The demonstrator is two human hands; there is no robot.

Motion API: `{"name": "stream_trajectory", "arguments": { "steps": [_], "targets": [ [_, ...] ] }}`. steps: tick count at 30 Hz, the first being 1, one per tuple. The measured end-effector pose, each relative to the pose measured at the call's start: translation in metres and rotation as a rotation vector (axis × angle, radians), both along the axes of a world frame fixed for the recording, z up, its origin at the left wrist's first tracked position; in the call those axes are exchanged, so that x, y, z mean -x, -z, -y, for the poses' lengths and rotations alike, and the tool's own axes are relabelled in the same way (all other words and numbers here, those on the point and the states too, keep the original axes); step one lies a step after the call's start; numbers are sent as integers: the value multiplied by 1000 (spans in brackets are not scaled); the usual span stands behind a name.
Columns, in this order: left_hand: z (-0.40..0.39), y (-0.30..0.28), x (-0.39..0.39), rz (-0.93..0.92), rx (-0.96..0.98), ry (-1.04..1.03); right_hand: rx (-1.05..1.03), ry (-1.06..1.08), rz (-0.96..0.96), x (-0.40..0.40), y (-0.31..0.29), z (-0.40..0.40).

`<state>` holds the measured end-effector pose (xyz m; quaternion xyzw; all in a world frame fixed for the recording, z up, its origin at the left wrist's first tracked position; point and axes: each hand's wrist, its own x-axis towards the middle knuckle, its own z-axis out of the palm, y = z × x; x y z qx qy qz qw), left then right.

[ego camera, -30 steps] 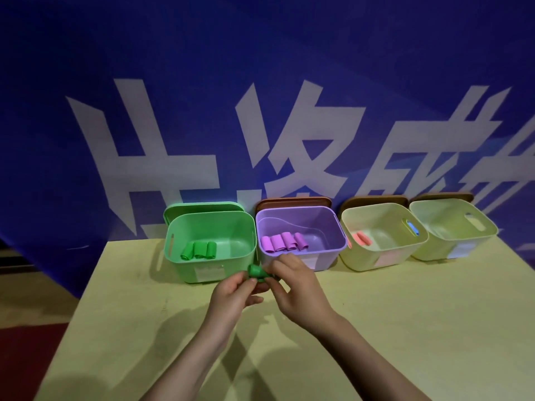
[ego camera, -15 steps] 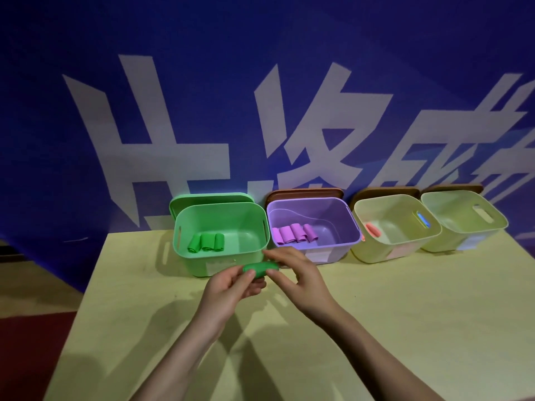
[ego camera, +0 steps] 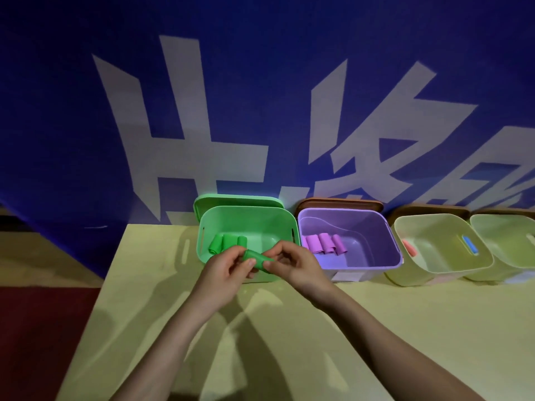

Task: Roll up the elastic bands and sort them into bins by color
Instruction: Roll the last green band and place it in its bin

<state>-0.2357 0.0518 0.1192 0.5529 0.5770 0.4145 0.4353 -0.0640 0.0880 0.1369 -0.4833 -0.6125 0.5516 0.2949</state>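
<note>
Over the near rim of the green bin [ego camera: 278, 218], a rolled green band [ego camera: 256, 258] is pinched between the left hand [ego camera: 224, 270] and the right hand [ego camera: 295, 264]. Three green rolls [ego camera: 227, 243] are already binned; purple rolls [ego camera: 324, 243] are sorted in the purple bin [ego camera: 388, 241] to the right.

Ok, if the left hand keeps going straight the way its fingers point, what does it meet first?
Probably the green bin: the left hand, pinching the green roll, points at its front wall, though depth is unclear.
</note>
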Motion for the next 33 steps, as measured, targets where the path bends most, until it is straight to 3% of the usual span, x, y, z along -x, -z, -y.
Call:
{"name": "stream_trajectory", "arguments": {
  "steps": [3, 5, 10, 15, 21, 26, 33],
  "targets": [
    [-21, 0, 8, -3, 43, -4, 42, -101, 88, 4, 1, -28],
    [-36, 3, 10, 107, 90, -74, 63, -155, 176, 12, 6, -48],
    [-69, 26, 32, 285, 118, -389, 117, -12, 300, 44, 41, -95],
    [-71, 57, 58, -2, 81, -656, 492, 158, 476, 58, 114, -131],
    [-65, 101, 65, -115, 278, -620, 529, 272, 612, 68, 151, -145],
    [-64, 106, 50, -93, 212, -612, 506, 235, 650, 75, 165, -150],
    [-64, 116, 48, -83, 260, -647, 418, 78, 779, 74, 167, -155]
  ]
}}
